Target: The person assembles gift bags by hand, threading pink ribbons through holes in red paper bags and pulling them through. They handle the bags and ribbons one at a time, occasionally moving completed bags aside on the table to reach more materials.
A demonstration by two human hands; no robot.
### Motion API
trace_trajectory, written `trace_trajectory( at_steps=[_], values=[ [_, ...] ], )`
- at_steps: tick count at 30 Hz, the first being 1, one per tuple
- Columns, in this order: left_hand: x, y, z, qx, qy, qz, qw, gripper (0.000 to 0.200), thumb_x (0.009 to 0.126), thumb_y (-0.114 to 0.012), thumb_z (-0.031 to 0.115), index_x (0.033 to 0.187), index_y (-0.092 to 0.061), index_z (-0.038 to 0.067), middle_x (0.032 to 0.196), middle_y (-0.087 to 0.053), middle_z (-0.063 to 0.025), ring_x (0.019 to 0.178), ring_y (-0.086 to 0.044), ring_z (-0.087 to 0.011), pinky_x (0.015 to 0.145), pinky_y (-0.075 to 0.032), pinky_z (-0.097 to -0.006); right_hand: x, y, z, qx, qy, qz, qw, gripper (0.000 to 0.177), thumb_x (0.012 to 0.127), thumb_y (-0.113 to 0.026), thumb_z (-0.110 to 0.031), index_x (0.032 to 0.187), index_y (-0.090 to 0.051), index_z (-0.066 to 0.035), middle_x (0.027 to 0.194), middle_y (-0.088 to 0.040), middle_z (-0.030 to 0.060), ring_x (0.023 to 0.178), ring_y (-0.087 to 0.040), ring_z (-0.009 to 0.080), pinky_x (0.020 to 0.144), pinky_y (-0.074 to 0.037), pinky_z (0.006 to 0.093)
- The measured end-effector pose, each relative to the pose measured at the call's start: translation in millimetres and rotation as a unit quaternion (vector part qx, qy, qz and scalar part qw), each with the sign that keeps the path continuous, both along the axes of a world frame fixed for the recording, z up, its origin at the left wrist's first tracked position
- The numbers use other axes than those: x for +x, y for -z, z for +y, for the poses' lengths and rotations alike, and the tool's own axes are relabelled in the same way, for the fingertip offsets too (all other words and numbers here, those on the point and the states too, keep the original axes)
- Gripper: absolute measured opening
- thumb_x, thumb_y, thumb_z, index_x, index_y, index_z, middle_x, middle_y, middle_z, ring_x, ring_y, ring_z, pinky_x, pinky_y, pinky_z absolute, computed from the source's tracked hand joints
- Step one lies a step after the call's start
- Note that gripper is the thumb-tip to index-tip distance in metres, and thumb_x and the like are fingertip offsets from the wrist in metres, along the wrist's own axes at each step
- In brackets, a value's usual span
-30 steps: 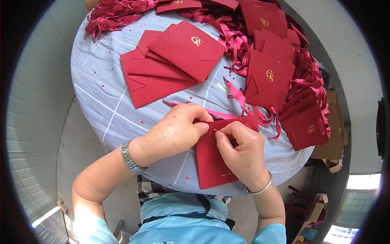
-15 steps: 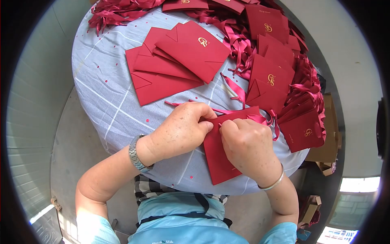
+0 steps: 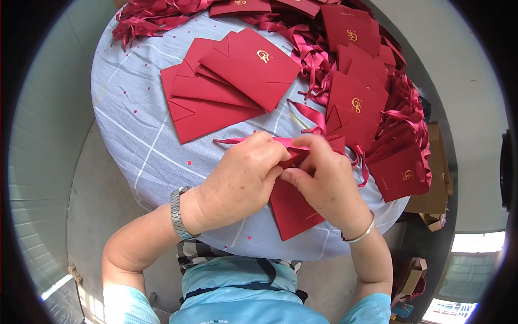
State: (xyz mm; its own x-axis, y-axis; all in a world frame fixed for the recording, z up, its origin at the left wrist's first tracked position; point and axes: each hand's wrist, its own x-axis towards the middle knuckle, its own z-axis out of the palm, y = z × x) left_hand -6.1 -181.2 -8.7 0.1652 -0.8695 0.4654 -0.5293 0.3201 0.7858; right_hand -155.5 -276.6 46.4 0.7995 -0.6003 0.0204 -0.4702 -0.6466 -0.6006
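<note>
A red paper bag (image 3: 294,208) lies flat near the table's front edge, its upper part beneath both hands. My left hand (image 3: 245,175) is closed, thumb and fingers pinched at the bag's upper edge. Beside it, my right hand (image 3: 324,175) curls over the same edge, thumb and index finger bent together. The two hands' fingertips nearly meet, and what lies between them is too small to make out. A pink-red ribbon (image 3: 232,141) runs from the left behind the fingers. Another ribbon (image 3: 310,114) trails just above the right hand.
Several flat red bags (image 3: 210,121) fan out on the grey-blue tablecloth (image 3: 132,116). Bags with gold logos (image 3: 356,102) and piled ribbons (image 3: 156,19) line the table's far and right sides. Cardboard boxes (image 3: 426,202) stand right of the table.
My right hand has opened from a fist, with its index finger now arched over the bag's edge. My left hand has turned and moved slightly right. The whole view has shifted a little.
</note>
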Motion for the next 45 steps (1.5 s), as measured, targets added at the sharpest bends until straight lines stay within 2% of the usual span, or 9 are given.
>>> trace_trajectory(
  at_steps=[4, 14, 24, 26, 30, 36, 38, 41, 45],
  values=[
    [11.8, -11.9, -0.1, 0.045, 0.072, 0.099, 0.991, 0.015, 0.089, -0.062, 0.004, 0.103, -0.068, 0.001, 0.083, -0.06, -0.0087, 0.078, -0.059, -0.0199, 0.07, -0.048, -0.0311, -13.5, 3.6, -1.2, -0.003, -0.002, -0.047, 0.999, 0.027, 0.077, -0.078, -0.015, 0.092, -0.06, -0.002, 0.068, -0.064, 0.0131, 0.061, -0.065, 0.0273, 0.055, -0.05, 0.035],
    [29.4, -54.8, -28.4, 0.273, 0.247, 0.003, 0.93, 0.015, 0.083, -0.068, 0.007, 0.097, -0.071, 0.003, 0.082, -0.062, -0.0099, 0.07, -0.06, -0.0184, 0.065, -0.05, -0.0311, -27.0, 2.5, 12.1, -0.008, -0.011, -0.065, 0.998, 0.028, 0.076, -0.08, -0.022, 0.09, -0.063, -0.005, 0.074, -0.065, 0.0106, 0.063, -0.066, 0.0265, 0.056, -0.051, 0.0355],
    [20.2, -36.9, -25.9, 0.161, 0.225, -0.157, 0.948, 0.01, 0.076, -0.065, 0.001, 0.086, -0.065, 0.0, 0.084, -0.06, -0.0127, 0.083, -0.061, -0.0319, 0.07, -0.049, -0.0398, -36.7, 6.4, 18.0, -0.03, -0.039, -0.069, 0.996, 0.037, 0.073, -0.081, -0.021, 0.102, -0.063, -0.006, 0.072, -0.064, 0.0078, 0.059, -0.064, 0.0234, 0.054, -0.049, 0.033],
    [21.3, -27.4, -20.9, 0.14, 0.203, -0.182, 0.952, 0.011, 0.076, -0.064, 0.0, 0.087, -0.063, 0.0, 0.087, -0.06, -0.0125, 0.083, -0.061, -0.033, 0.07, -0.049, -0.0409, -43.8, -3.7, 28.2, -0.226, -0.029, -0.053, 0.972, 0.052, 0.069, -0.08, -0.018, 0.116, -0.062, -0.005, 0.073, -0.061, 0.0036, 0.057, -0.058, 0.0197, 0.053, -0.047, 0.0328],
    [20.5, -29.5, -12.0, 0.171, 0.165, -0.237, 0.942, 0.014, 0.077, -0.061, -0.001, 0.091, -0.061, 0.002, 0.09, -0.059, -0.0116, 0.083, -0.06, -0.034, 0.069, -0.048, -0.0428, -65.2, -5.6, 31.5, -0.383, -0.125, -0.064, 0.913, 0.041, 0.069, -0.066, -0.011, 0.111, -0.067, -0.007, 0.08, -0.058, -0.0003, 0.071, -0.056, 0.0155, 0.07, -0.042, 0.0324],
    [21.1, -22.2, -8.2, 0.159, 0.15, -0.219, 0.951, 0.012, 0.078, -0.061, 0.0, 0.09, -0.061, 0.004, 0.089, -0.058, -0.0103, 0.081, -0.06, -0.033, 0.068, -0.049, -0.0422, -90.6, 11.3, 18.7, -0.228, 0.028, -0.202, 0.952, 0.019, 0.078, -0.074, -0.007, 0.095, -0.067, -0.006, 0.084, -0.064, 0.0047, 0.072, -0.058, 0.0235, 0.064, -0.045, 0.0328],
    [21.1, -20.9, -7.7, 0.157, 0.147, -0.218, 0.952, 0.012, 0.079, -0.061, 0.0, 0.09, -0.061, 0.004, 0.089, -0.058, -0.0103, 0.082, -0.06, -0.0328, 0.068, -0.049, -0.0422, -93.3, 8.4, 19.4, -0.148, 0.131, -0.172, 0.965, 0.014, 0.083, -0.073, -0.013, 0.088, -0.066, -0.002, 0.075, -0.065, 0.0069, 0.065, -0.059, 0.0198, 0.056, -0.045, 0.0302],
    [19.0, -23.6, -6.7, 0.16, 0.147, -0.213, 0.952, 0.007, 0.081, -0.059, 0.001, 0.087, -0.06, 0.003, 0.089, -0.058, -0.0118, 0.081, -0.061, -0.0341, 0.068, -0.049, -0.0439, -87.5, 7.6, 14.2, 0.206, 0.201, -0.068, 0.955, 0.028, 0.087, -0.073, -0.022, 0.076, -0.064, 0.003, 0.057, -0.06, 0.0018, 0.052, -0.055, 0.0086, 0.05, -0.042, 0.0256],
    [18.8, -22.9, -5.0, 0.163, 0.14, -0.207, 0.955, 0.004, 0.083, -0.056, 0.002, 0.084, -0.06, 0.003, 0.088, -0.059, -0.0135, 0.081, -0.061, -0.0358, 0.069, -0.049, -0.0455, -82.5, 19.2, 15.6, 0.237, 0.183, -0.076, 0.951, 0.02, 0.09, -0.068, -0.018, 0.086, -0.067, 0.001, 0.069, -0.064, 0.0024, 0.058, -0.054, 0.0078, 0.052, -0.041, 0.024]
  ],
)
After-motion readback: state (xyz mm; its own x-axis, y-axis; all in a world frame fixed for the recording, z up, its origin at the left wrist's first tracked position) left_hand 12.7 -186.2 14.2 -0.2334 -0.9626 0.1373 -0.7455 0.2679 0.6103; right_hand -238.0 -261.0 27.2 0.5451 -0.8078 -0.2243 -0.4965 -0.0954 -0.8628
